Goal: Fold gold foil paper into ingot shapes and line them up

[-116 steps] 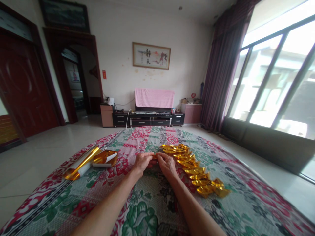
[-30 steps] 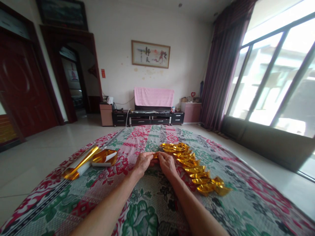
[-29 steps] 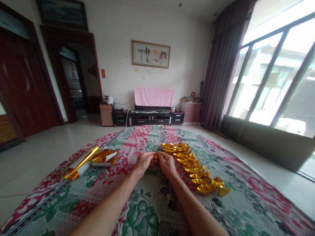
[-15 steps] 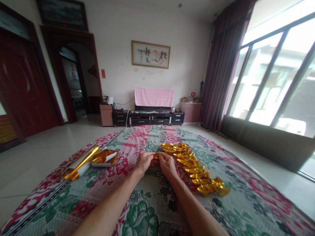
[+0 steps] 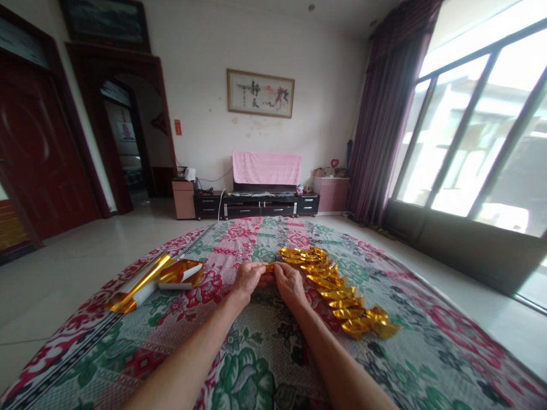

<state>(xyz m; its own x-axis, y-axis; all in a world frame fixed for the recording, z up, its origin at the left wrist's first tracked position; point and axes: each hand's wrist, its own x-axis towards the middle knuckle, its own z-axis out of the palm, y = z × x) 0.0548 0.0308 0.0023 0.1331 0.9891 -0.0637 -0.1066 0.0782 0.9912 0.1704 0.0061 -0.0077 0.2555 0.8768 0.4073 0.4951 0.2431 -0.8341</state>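
Flowered cloth [image 5: 243, 378] spreads out below. Left hand [image 5: 248, 281] and right hand [image 5: 290, 282] pinch a gold piece [image 5: 269, 267] between them, its folding apparently unfinished. Shaped pieces [image 5: 341, 294] line up right of the right hand; curled foil [image 5: 149, 276], left of the left hand, looks unworked.

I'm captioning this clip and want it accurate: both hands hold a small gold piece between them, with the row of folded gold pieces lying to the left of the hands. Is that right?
Not quite: the row of folded gold pieces lies to the right of the hands, as the head view shows. The rest stands.
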